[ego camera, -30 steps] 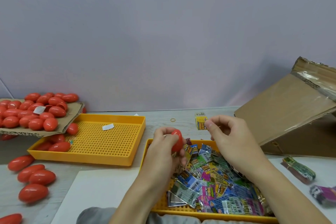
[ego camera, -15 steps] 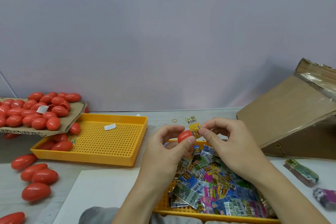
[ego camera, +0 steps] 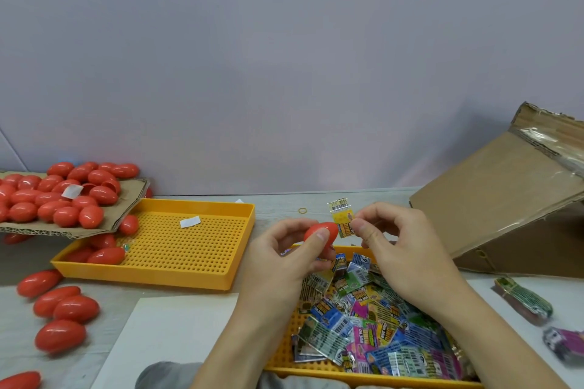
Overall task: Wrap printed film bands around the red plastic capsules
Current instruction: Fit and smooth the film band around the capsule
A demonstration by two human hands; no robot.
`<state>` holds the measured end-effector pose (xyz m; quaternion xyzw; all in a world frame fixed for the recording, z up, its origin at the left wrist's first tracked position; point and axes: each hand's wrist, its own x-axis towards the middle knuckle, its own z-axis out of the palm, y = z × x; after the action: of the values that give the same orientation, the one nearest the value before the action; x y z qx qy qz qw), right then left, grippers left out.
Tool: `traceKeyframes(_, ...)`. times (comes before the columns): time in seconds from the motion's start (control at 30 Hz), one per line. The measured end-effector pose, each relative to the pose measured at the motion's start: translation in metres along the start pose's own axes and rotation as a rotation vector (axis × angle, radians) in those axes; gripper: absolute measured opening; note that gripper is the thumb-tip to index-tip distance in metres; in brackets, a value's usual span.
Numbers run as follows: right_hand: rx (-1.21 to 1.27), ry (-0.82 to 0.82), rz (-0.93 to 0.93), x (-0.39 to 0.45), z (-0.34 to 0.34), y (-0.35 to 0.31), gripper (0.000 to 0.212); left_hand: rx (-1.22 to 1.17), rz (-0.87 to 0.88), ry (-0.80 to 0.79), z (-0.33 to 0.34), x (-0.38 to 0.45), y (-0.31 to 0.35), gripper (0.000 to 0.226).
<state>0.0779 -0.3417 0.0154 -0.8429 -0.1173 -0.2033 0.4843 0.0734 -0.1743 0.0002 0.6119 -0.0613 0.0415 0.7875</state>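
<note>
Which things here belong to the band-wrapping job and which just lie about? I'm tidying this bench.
In use:
left hand holding red capsule
right hand pinching yellow film band
tray of film bands
capsule pile

Lying about:
cardboard box
rubber band
white sheet

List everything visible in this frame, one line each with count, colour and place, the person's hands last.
held capsule: one, red, between both hands
film band: one, yellow printed, at the held capsule's tip
loose film bands: many, multicoloured, in the near tray
near tray: one, yellow, under the hands
far tray: one, yellow, left of centre
loose capsules: many, red, table left
cardboard sheet: one, brown, heaped with capsules
cardboard box: one, brown, tilted, right
left hand: grips the held capsule
right hand: pinches the film band
</note>
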Motion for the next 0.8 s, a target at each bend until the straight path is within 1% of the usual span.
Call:
traceKeyframes(0.1, 0.062, -0.036, -0.006, -0.0002, 0.0014, -0.0026, 0.022, -0.002, -0.012, -0.006, -0.0002, 0.0000, -0.0008, 0.035)
traceKeyframes(0.33, 0.166, -0.056, 0.048, 0.0008, -0.0009, -0.0022, 0.021, -0.004, -0.030, -0.007, -0.0006, -0.0005, -0.0003, 0.037)
traceKeyframes(0.47, 0.137, -0.066, 0.052, -0.0002, -0.0002, -0.0014, 0.020, -0.011, -0.030, -0.007, 0.0005, -0.0010, 0.0004, 0.040)
traceKeyframes(0.67, 0.082, -0.021, 0.070, 0.0003, -0.0013, 0.0006, 0.023, -0.061, -0.026, 0.007, 0.0003, -0.0005, 0.0023, 0.038)
traceKeyframes(0.8, 0.067, -0.010, 0.069, 0.0002, -0.0012, 0.0015, 0.024, -0.075, -0.011, 0.029, 0.0001, -0.0004, 0.0030, 0.043)
